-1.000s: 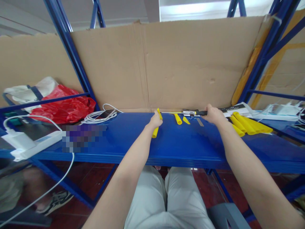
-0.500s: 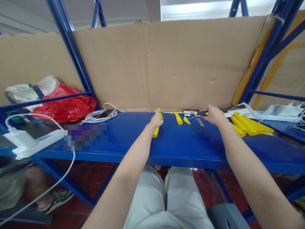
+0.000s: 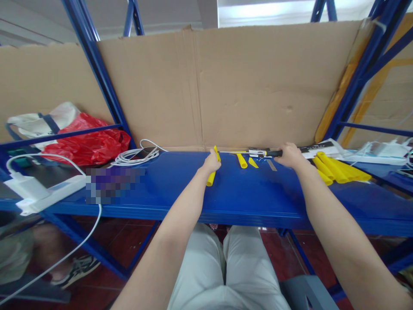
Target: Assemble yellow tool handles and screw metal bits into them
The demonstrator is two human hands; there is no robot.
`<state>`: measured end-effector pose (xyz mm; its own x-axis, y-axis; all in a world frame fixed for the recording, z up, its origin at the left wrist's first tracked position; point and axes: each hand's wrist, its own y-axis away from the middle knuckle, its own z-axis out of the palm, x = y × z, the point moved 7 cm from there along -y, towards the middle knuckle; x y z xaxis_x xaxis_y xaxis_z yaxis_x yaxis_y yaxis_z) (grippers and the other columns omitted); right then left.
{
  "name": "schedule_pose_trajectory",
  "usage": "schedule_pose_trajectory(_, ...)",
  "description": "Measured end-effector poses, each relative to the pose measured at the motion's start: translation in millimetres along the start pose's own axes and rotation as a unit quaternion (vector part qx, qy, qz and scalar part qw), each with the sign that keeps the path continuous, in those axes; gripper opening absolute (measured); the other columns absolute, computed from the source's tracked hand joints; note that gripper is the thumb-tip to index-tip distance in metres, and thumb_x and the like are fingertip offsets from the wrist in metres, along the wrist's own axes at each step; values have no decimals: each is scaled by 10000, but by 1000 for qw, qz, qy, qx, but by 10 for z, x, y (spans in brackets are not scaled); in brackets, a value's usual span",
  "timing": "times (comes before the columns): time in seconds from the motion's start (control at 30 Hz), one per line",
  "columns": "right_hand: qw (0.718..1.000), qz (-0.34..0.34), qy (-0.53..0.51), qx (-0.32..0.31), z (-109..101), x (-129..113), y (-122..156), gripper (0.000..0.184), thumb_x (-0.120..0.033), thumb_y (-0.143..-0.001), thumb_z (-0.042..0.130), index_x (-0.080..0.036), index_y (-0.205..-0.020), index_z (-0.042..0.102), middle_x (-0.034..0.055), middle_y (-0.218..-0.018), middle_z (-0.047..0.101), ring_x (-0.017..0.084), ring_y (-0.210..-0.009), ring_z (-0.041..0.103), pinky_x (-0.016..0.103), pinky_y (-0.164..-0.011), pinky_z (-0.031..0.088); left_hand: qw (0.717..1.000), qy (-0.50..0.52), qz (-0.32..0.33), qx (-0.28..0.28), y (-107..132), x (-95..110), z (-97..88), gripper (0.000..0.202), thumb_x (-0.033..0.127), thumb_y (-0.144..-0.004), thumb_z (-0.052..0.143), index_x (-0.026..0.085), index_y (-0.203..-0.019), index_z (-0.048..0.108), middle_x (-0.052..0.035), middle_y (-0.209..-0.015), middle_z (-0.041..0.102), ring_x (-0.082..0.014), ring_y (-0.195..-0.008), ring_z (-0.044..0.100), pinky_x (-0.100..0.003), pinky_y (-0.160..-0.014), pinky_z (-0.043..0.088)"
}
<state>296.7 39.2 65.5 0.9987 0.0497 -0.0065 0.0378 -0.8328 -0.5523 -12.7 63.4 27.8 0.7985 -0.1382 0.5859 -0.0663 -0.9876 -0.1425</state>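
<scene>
In the view from my head, my hands are apart above the blue worktop (image 3: 245,196). My left hand (image 3: 212,162) is closed around a yellow tube (image 3: 210,179), which pokes out above and below my fist. My right hand (image 3: 290,155) grips a long tool (image 3: 272,153) by its black end. Its thin rod points at my left hand; I can't tell if it touches the tube. A short yellow tube (image 3: 241,161) lies between my hands.
</scene>
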Motion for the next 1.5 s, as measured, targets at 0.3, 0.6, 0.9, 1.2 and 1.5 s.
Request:
schedule_pose_trajectory(0.3,996,76,-10,-43,-60,-5,69,403,-355,-765,684,-180,-1122,618,138,-952,712,317,-890,663,380,-736,495,1000,-10,2,1,7,4,-1,534,34,-856,556,119,-1340,347,-229,-1172,708,-281,-1102,709,-379,-913,549)
schedule_pose_trajectory(0.6,1000,-8,2,3,-18,-8,6,261,-287,-753,625,-185,-981,699,156,-1038,688,337,-1053,622,427,-890,495,1000,-25,7,-3,20,20,-7,528,47,-863,546,114,-1349,351,-219,-1169,707,-277,-1126,698,-357,-922,540)
schedule_pose_trajectory(0.9,998,51,9,-42,-34,-13,54,364,-346,-767,641,-197,-1099,659,131,-935,720,321,-905,667,394,-761,501,1000,-16,9,0,24,25,-6,538,36,-858,549,118,-1352,351,-216,-1165,710,-279,-1103,705,-368,-914,546)
schedule_pose_trajectory(1.2,999,16,18,-33,-40,-63,39,357,-296,-759,615,-189,-1076,740,161,-1076,696,351,-1085,605,472,-901,474,1000,-26,10,4,47,46,-25,553,21,-856,554,98,-1365,352,-230,-1191,704,-288,-1139,694,-380,-950,541)
schedule_pose_trajectory(1.5,994,68,30,-85,-55,-67,88,386,-407,-779,669,-213,-1111,644,127,-1004,737,316,-948,676,391,-798,476,1000,-27,6,8,-1,3,0,572,39,-846,575,119,-1369,359,-210,-1186,712,-281,-1142,692,-377,-948,539)
